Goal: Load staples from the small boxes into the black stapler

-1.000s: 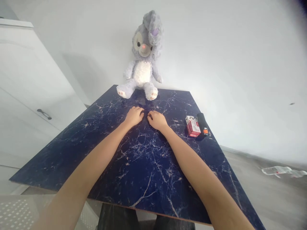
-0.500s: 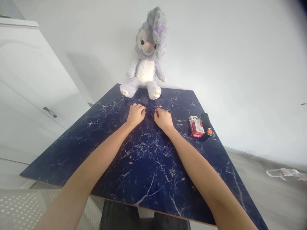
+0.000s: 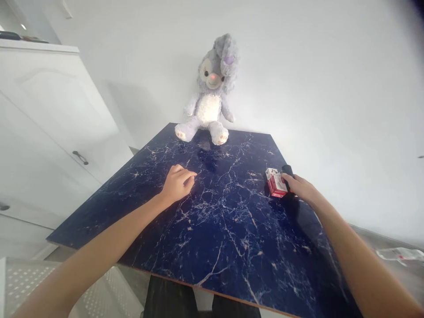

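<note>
Nearest, below the wrists, the near edge of the bench (image 3: 225, 229) shows dark blue, white-veined stone with nothing on it, and both bare forearms reach out across it. The left hand (image 3: 177, 183) lies on the stone, loosely clenched with its fingers curled under and the thumb along them; it grips nothing and no thing is close to it. Well to its right, the right hand (image 3: 302, 187) lies palm down at the right edge of the bench, its fingers laid over a black tube (image 3: 287, 170) and just beside a red and white box (image 3: 276, 184), which lies at the fingertips on their left. The fingers cover most of the tube, so I cannot tell whether they have closed round it or only touch it. Judging from this, the work is at its very start: one hand has arrived at the tube, but tube and box both lie flat on the bench, nothing is lifted, and the left hand has no part in it yet. Beyond both hands, at the far edge, a grey plush (image 3: 212, 92) sits upright against the white wall. A white cupboard (image 3: 49, 115) stands far left of the left hand.
</note>
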`<state>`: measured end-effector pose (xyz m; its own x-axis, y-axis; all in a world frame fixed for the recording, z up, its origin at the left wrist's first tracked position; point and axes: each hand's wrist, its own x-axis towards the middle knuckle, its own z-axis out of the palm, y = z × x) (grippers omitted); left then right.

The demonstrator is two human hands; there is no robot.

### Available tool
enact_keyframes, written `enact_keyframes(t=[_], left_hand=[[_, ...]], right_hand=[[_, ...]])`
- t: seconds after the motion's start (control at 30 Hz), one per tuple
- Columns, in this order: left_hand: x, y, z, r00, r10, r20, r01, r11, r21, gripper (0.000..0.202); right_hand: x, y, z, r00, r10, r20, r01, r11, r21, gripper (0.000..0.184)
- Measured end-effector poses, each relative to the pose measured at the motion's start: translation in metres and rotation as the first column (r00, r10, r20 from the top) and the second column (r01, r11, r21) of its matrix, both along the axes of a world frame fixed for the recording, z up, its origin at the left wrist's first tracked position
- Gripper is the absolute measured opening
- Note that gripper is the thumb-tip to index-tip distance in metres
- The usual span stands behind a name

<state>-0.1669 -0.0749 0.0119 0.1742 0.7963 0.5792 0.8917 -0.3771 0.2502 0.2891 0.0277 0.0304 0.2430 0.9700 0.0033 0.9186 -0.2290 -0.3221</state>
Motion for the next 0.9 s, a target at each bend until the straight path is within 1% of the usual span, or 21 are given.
enact_keyframes(t=[0.03,0.07,0.13,0.2,0.27,0.37,0.5,0.6,0.67,0.7,0.77,0.8,0.87,0.9], left_hand=[[-0.002,0.001,0.002,1.0,-0.004,-0.004,0.004,1.0,-0.001,0.025],[-0.004,0.002,0.003,1.0,-0.006,-0.006,0.006,1.0,0.0,0.025],[-0.009,0.005,0.007,1.0,0.011,0.002,-0.011,1.0,0.009,0.025],[-0.015,0.006,0.01,0.998,0.062,0.03,-0.062,0.998,0.021,0.027],[-0.023,0.007,0.014,0.991,0.121,0.064,-0.124,0.992,0.035,0.027],[-0.033,0.007,0.019,0.973,0.197,0.123,-0.205,0.978,0.05,0.026],[-0.046,0.013,0.021,0.944,0.283,0.171,-0.289,0.957,0.009,0.025],[-0.062,0.019,0.016,0.911,0.359,0.204,-0.353,0.933,-0.069,0.029],[-0.078,0.023,0.012,0.856,0.445,0.264,-0.419,0.895,-0.15,0.034],[-0.087,0.025,0.01,0.823,0.487,0.293,-0.449,0.873,-0.189,0.035],[-0.105,0.027,0.006,0.776,0.539,0.328,-0.48,0.842,-0.248,0.034],[-0.114,0.028,0.005,0.77,0.544,0.334,-0.474,0.838,-0.27,0.031],[-0.128,0.03,0.003,0.79,0.512,0.337,-0.419,0.852,-0.314,0.028],[-0.133,0.031,0.003,0.806,0.486,0.339,-0.378,0.862,-0.336,0.027]], right_hand=[[-0.004,0.002,0.001,0.999,0.016,-0.033,-0.017,0.998,-0.056,0.046],[-0.01,0.004,0.002,0.998,0.027,-0.057,-0.032,0.996,-0.085,0.046],[-0.03,0.005,0.007,0.995,0.062,-0.076,-0.07,0.992,-0.102,0.047],[-0.058,0.004,0.011,0.988,0.135,-0.079,-0.142,0.985,-0.096,0.048],[-0.094,0.002,0.014,0.973,0.21,-0.097,-0.218,0.973,-0.078,0.048],[-0.161,0.001,0.014,0.942,0.297,-0.158,-0.308,0.95,-0.05,0.047],[-0.264,-0.001,0.009,0.892,0.382,-0.242,-0.39,0.921,0.017,0.049],[-0.341,-0.006,0.006,0.849,0.429,-0.307,-0.426,0.901,0.082,0.056],[-0.385,-0.01,0.004,0.823,0.449,-0.348,-0.437,0.892,0.116,0.06],[-0.401,-0.011,0.002,0.812,0.454,-0.368,-0.438,0.89,0.131,0.062],[-0.422,-0.01,-0.002,0.799,0.452,-0.396,-0.426,0.891,0.158,0.067],[-0.425,-0.008,-0.004,0.791,0.458,-0.406,-0.423,0.888,0.179,0.068],[-0.423,0.001,-0.009,0.759,0.502,-0.414,-0.44,0.865,0.242,0.063],[-0.418,0.006,-0.011,0.734,0.538,-0.414,-0.462,0.843,0.277,0.059]])
